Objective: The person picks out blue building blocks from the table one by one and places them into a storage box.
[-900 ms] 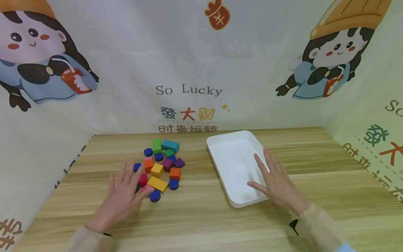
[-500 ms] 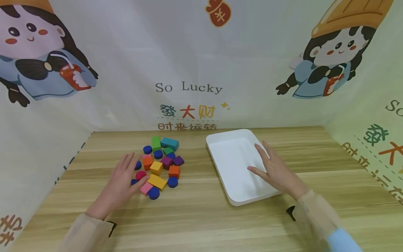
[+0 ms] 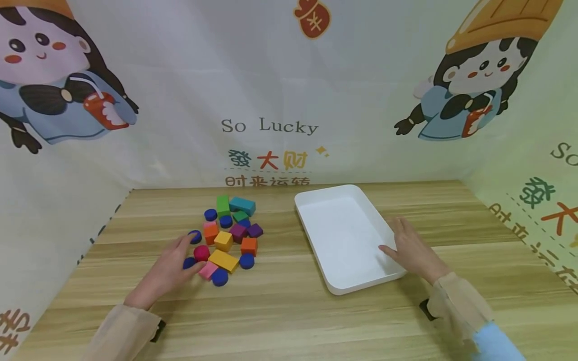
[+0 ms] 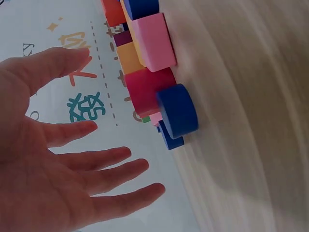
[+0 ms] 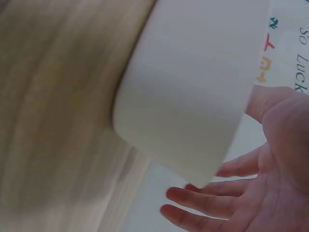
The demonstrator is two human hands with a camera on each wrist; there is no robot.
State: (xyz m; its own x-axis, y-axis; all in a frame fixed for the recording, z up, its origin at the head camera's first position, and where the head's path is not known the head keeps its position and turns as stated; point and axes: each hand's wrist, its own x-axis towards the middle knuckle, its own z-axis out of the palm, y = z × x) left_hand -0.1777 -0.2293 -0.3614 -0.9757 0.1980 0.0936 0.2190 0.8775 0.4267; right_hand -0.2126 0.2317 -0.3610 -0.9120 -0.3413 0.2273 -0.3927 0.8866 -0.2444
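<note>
In the head view, a cluster of coloured blocks lies on the wooden table at left. My left hand (image 3: 164, 271) is at the cluster's left side, fingers extended and holding nothing. Closest to it are two blue round blocks (image 3: 194, 236), a red round block (image 3: 201, 252) and a pink block (image 3: 208, 271). The left wrist view shows its fingers spread apart from the blue round block (image 4: 178, 111). My right hand (image 3: 415, 250) is at the right long side of a white tray (image 3: 345, 235), thumb over the rim. In the right wrist view, its fingers are spread outside the tray wall (image 5: 188, 96).
Yellow blocks (image 3: 223, 260), orange blocks (image 3: 249, 245), purple blocks (image 3: 238, 232), a green block (image 3: 223, 206) and a teal block (image 3: 243, 206) fill the rest of the cluster. A printed cloth (image 3: 271, 90) hangs behind the wooden table (image 3: 280, 321).
My left hand has drawn back leftward from over the blocks and lowered beside them. My right hand has shifted right, from above the tray to its right rim. The blocks and tray stay put.
</note>
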